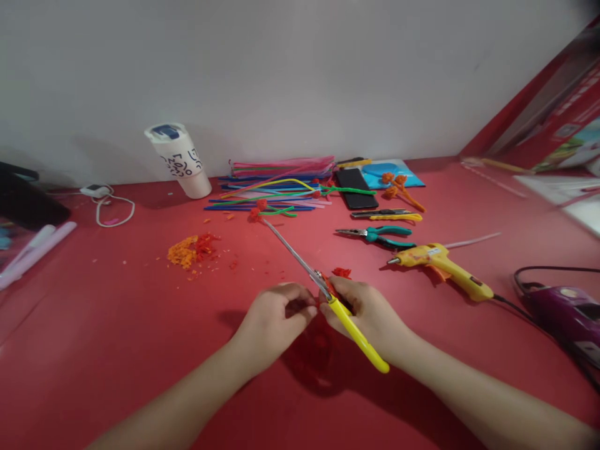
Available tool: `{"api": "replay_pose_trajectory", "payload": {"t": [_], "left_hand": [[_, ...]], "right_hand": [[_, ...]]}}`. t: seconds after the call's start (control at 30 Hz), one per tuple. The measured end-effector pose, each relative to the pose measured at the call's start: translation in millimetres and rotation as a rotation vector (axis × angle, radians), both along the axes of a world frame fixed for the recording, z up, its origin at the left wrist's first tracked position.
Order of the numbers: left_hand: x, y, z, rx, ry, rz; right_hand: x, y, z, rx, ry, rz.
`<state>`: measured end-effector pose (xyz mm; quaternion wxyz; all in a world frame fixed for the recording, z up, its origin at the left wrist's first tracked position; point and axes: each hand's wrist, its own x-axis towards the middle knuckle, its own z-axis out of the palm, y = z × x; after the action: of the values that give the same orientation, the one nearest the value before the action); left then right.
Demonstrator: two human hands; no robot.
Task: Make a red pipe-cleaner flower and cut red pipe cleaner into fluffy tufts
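Observation:
My right hand [370, 312] is closed around yellow-handled scissors [347, 322], whose long metal blades point up and left across the red table [117, 325]. My left hand [276, 315] is closed in a pinch right beside it, holding a small red fuzzy piece [315, 306] that is mostly hidden between the two hands. A red scrap [342, 272] lies just beyond my right hand. The blade tips reach near a red-and-green pipe-cleaner flower [267, 211].
A bundle of coloured pipe cleaners [276, 182], a white cup [180, 159], a black phone [356, 187], orange flowers [398, 186], teal pliers [379, 235], a yellow glue gun [445, 265], a purple tool [562, 312] and a pile of orange-red trimmings [192, 249] lie around.

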<state>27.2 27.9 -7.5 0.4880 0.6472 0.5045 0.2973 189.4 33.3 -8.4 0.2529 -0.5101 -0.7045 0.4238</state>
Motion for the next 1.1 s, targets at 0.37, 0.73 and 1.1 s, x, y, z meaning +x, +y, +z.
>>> {"api": "replay_pose_trajectory", "payload": {"t": [0.37,0.73,1.1], "left_hand": [[-2.2,-2.7,1.9,0.232,0.231,-0.048],[2.3,-0.5,2.1,-0.171,-0.035,0.01],[-8.3,7.1,5.4,-0.231,-0.494,0.306]], "right_hand": [[-5.3,-1.3,4.5,0.074,-0.069,-0.025],[-2.7,-1.7,2.9,0.048,-0.051,0.003],[7.5,4.7,5.8,0.052,-0.149,-0.039]]}}
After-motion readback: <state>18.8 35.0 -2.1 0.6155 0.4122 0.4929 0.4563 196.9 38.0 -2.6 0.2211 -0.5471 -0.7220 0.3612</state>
